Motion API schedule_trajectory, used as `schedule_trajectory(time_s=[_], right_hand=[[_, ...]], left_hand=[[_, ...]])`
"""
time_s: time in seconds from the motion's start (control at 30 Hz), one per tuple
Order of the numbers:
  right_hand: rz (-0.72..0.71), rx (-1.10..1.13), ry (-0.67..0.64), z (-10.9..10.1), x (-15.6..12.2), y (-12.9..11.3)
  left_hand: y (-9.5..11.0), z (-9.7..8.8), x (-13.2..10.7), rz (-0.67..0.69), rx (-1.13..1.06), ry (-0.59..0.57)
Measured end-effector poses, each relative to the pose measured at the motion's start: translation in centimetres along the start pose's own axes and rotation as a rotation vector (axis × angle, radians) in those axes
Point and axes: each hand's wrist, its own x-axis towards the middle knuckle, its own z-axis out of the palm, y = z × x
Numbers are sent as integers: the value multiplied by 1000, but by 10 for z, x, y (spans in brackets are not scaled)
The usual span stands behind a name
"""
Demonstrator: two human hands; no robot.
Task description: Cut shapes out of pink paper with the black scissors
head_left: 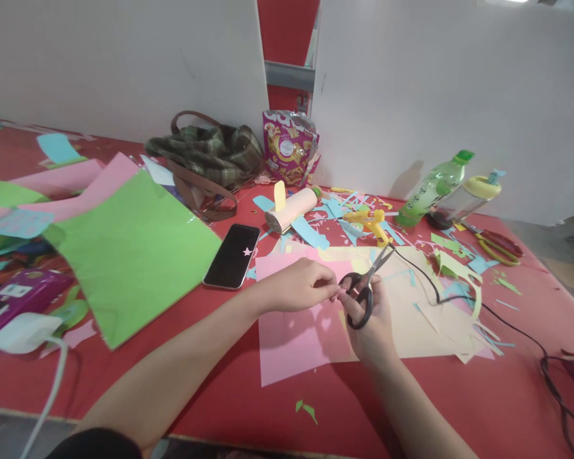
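Note:
My right hand (pixel 375 319) has its fingers through the loops of black-handled scissors (pixel 366 294), whose metal blades are parted a little and point away from me. My left hand (pixel 309 284) is closed in a pinch, its fingertips meeting the right thumb and forefinger; a tiny pinkish bit seems to lie between them, too small to make out. Beneath both hands lie a pink paper sheet (pixel 287 344) and a cream paper sheet (pixel 421 325). Beyond them rests a paper-covered tube (pixel 294 210) with blue and yellow paper fins.
A phone (pixel 232 255) and green sheet (pixel 138 248) lie left. Behind are a plaid bag (pixel 210 153) and snack bag (pixel 289 146). A yellow glue gun (pixel 373 223) trails a black cord (pixel 507 325). Right stand a green bottle (pixel 435 188) and pliers (pixel 497 245). Paper scraps are scattered about.

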Motion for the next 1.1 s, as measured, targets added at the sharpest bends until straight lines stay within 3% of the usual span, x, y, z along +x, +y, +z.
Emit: schedule_trajectory(time_s=[0.2, 0.5, 0.73, 1.1], right_hand=[[26, -72, 91, -3, 0, 0], [-3, 11, 39, 0, 0, -4], [18, 15, 27, -3, 0, -1], [175, -51, -378, -2, -5, -1]], left_hand=[[7, -5, -2, -41, -42, -9], [3, 2, 0, -16, -22, -44], [6, -3, -1, 18, -24, 40], [7, -28, -7, 5, -7, 337]])
